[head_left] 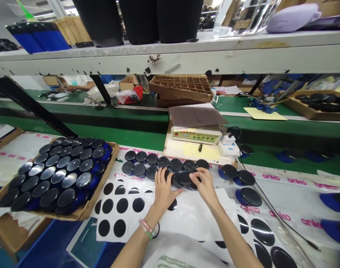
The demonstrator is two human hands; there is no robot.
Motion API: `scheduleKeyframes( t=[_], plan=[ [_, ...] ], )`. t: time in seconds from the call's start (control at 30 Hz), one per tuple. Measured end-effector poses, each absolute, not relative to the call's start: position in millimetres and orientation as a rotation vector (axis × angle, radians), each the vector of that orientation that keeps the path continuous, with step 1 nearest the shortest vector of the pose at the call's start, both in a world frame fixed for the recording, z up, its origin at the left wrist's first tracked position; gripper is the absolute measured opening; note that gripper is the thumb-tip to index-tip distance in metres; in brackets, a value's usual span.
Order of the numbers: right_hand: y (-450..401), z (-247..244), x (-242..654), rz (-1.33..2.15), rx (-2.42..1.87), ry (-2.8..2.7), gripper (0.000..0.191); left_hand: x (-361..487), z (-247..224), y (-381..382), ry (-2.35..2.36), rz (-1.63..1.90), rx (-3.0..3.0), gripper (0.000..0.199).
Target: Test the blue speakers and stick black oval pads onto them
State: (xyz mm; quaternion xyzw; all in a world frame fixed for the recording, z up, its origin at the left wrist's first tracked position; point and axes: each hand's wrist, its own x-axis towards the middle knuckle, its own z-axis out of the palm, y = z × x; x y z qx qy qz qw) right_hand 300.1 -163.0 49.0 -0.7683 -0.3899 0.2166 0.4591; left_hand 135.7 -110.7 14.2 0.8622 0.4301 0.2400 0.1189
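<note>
Two rows of blue jars with round black tops point(151, 159) stand on the bench in front of me. My left hand point(163, 188) reaches over the near row, its fingers spread on a black top. To its right my right hand point(204, 184) pinches at the edge of a black disc point(185, 178) lying over the near row. White sheets with round black stickers point(122, 205) lie beneath my wrists. One black sticker point(172, 204) shows beside my left thumb.
A cardboard tray point(110, 173) packed with jars stands at the left. A control box point(196, 134) sits behind the rows, and a cable point(273, 212) crosses the right side. More jars point(248, 196) stand at the right. A shelf point(170, 59) spans overhead. Across the line, a person's arm point(80, 86) shows.
</note>
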Motion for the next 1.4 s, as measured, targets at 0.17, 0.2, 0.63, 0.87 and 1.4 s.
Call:
scheduleKeyframes(
  t=[0.17, 0.2, 0.63, 0.87, 1.4],
  plan=[
    [-151, 26, 287, 0.460, -1.965, -0.970, 0.030, 141, 6, -107, 1.271, 0.759, 2.520, 0.063],
    [-151, 24, 286, 0.456, -1.970, -0.979, 0.029, 141, 5, -107, 1.275, 0.768, 2.517, 0.063],
    [-153, 18, 281, 0.369, -1.990, -1.132, 0.027, 140, 5, -107, 1.247, 0.805, 2.517, 0.057],
    [-154, 19, 277, 0.242, -2.003, -1.218, 0.023, 140, 4, -107, 1.258, 0.816, 2.522, 0.057],
    [-152, 21, 267, 0.045, -2.024, -1.303, 0.018, 139, 3, -107, 1.298, 0.785, 2.609, 0.052]
  ],
)
